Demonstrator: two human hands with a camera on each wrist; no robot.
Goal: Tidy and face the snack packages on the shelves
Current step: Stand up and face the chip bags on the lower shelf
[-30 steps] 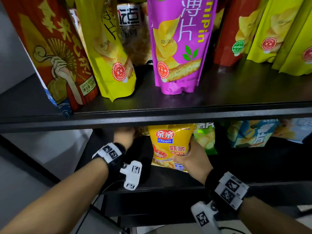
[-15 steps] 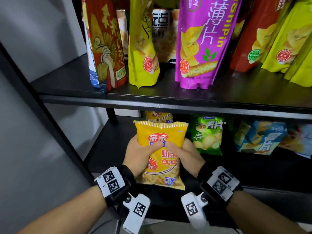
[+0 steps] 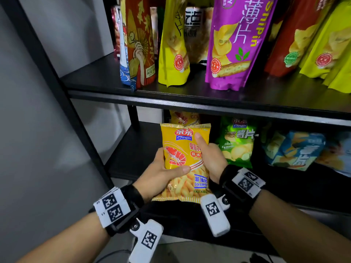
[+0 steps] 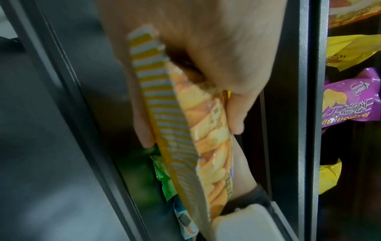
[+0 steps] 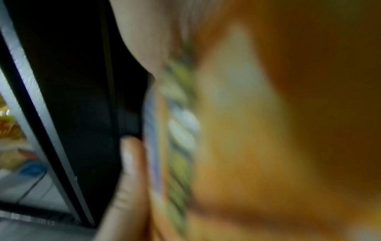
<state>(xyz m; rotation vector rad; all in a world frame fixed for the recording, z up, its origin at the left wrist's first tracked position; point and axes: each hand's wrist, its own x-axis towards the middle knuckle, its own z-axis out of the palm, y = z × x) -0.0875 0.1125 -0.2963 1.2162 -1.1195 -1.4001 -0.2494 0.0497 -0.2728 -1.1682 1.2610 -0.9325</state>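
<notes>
Both hands hold one yellow Qinqin shrimp-stick bag (image 3: 185, 160) upright, front facing the camera, in front of the lower shelf (image 3: 133, 149). The left hand (image 3: 158, 177) grips the bag's 8 o'clock edge, thumb laid across the front below the printed shrimp, the other fingers behind. In the left wrist view that thumb presses the printed face while the fingers (image 4: 142, 117) lie along the back, the striped bottom seal between them. The right hand (image 3: 210, 158) grips the 3 o'clock edge, thumb pointing toward 12 o'clock on the front. The right wrist view is blurred; only a finger (image 5: 128, 163) beside the bag shows. At 2 o'clock from the bag stands a green Qinqin potato chips bag (image 3: 237, 141); at 12 o'clock, on the upper shelf (image 3: 190, 105), a purple chips pouch (image 3: 237, 44).
</notes>
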